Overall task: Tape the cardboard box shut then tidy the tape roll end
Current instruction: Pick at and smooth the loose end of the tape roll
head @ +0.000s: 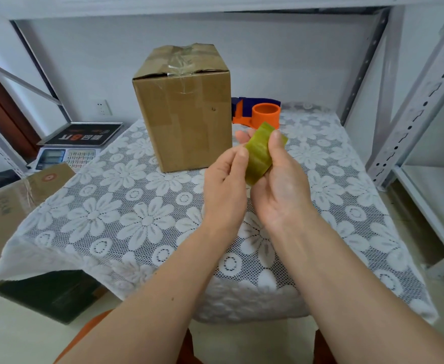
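Now tape roll (259, 153) between both hands.

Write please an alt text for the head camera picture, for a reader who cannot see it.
Two bare hands hold a yellow-green tape roll over a table with a white lace cloth: the right hand cradles it, the left hand pinches its edge. Behind stands a cardboard box, its top taped with clear tape, and beside it an orange and blue tape dispenser.

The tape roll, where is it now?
In the head view, the tape roll is held between the left hand and right hand, beside the cardboard box.
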A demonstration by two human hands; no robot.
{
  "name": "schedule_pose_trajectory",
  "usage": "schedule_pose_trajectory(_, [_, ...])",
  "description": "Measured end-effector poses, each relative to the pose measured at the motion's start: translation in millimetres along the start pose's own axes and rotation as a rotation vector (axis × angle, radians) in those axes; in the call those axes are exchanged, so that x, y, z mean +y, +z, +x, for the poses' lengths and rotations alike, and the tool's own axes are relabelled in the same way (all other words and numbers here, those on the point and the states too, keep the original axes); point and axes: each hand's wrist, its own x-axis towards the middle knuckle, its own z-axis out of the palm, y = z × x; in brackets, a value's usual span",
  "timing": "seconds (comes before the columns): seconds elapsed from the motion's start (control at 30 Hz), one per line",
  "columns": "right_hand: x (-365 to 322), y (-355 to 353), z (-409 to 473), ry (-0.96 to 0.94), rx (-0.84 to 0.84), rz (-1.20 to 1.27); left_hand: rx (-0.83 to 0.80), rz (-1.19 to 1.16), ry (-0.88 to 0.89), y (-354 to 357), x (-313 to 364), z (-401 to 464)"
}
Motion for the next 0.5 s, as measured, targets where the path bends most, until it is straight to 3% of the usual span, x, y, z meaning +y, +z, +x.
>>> schedule_pose_trajectory(0.23, [-7.8,-4.2,2.9,0.011,-0.006,-0.05,-0.159,-0.09,-0.105,-6.0,1.6,3.6])
schedule_pose_trajectory(0.5, [-5.2,-2.5,-0.3,-0.011,-0.036,-0.164,-0.081,-0.222,-0.182,-7.0,0.3,6.8])
